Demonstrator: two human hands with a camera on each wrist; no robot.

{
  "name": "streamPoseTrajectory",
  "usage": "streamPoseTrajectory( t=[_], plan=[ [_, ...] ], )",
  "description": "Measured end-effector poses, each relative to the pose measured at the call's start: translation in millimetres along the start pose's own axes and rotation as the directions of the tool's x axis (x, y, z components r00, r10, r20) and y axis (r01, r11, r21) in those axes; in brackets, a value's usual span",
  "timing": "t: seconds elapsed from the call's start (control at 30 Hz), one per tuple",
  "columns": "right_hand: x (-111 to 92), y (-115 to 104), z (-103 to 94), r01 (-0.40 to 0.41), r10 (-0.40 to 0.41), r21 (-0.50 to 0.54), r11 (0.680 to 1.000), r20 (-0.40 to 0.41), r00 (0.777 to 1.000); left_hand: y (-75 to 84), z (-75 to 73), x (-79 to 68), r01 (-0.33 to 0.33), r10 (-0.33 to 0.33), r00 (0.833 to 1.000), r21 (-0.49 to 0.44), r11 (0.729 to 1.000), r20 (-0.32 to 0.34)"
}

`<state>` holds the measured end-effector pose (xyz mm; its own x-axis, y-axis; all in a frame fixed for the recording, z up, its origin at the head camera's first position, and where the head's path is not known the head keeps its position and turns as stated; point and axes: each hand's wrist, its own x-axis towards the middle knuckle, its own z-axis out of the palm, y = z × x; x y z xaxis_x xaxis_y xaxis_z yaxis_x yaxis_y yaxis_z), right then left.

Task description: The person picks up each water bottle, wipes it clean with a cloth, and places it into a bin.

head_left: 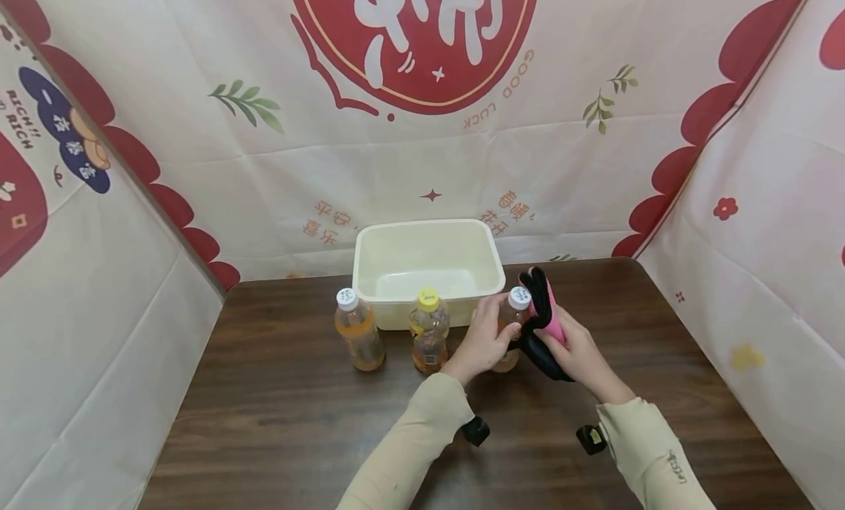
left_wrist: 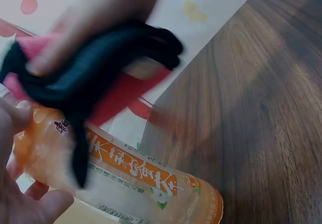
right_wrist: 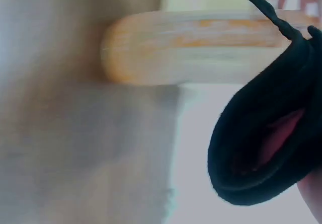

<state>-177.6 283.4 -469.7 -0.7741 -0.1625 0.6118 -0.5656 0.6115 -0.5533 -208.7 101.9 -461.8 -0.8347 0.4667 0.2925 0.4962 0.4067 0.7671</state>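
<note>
My left hand (head_left: 484, 341) grips the upper part of a clear bottle (left_wrist: 136, 176) with an orange label and white cap, standing on the table at the right of a row. In my right hand (head_left: 581, 354) is a folded black-and-pink cloth item (head_left: 543, 352), held right beside that bottle. Seen from the right wrist, the same cloth item (right_wrist: 251, 128) forms a loop with pink inside, and a thin black strip sticks out toward the bottle. Motion blurs it in the left wrist view.
Behind the bottles stands a cream plastic bin (head_left: 396, 315). To the left are a yellow-capped bottle (head_left: 430, 337) and a white-capped bottle (head_left: 361, 337), both upright on the dark wooden table (head_left: 277, 414). Printed cloth (head_left: 317, 165) hangs at the back and both sides.
</note>
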Motion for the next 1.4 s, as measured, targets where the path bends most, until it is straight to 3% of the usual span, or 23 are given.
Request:
streamPoseTrajectory(
  t=[0.13, 0.27, 0.7, 1.0, 1.23, 1.4],
  plan=[
    [12, -9, -3.7, 0.035, -0.034, -0.015, 0.999, 0.018, 0.999, 0.6, -1.2, 0.6, 0.015, -0.015, 1.0, -0.004, 1.0, 0.008],
    [10, -8, 1.5, 0.026, -0.026, -0.011, 1.0, -0.004, 1.0, 0.5, -1.1, 0.8, 0.028, -0.028, 0.999, 0.005, 1.0, 0.025],
    [-30, 25, 23.8, -0.04, 0.04, -0.07, 0.997, -0.006, 0.999, 2.5, -2.9, 0.6, 0.038, -0.037, 0.999, -0.015, 0.999, 0.038],
    [-70, 57, 50.6, -0.068, 0.088, -0.161, 0.985, 0.118, 0.989, 2.4, 0.9, -0.4, 0.007, -0.007, 1.0, 0.007, 1.0, 0.017],
    [-74, 64, 55.8, -0.027, 0.048, -0.197, 0.98, 0.106, 0.993, 2.9, 0.6, -0.3, -0.004, 0.004, 1.0, 0.014, 1.0, 0.019],
    [-74, 62, 57.2, -0.065, 0.086, -0.179, 0.982, 0.11, 0.99, 2.6, -0.7, -0.5, 0.025, -0.025, 0.999, 0.008, 1.0, 0.021]
  ],
)
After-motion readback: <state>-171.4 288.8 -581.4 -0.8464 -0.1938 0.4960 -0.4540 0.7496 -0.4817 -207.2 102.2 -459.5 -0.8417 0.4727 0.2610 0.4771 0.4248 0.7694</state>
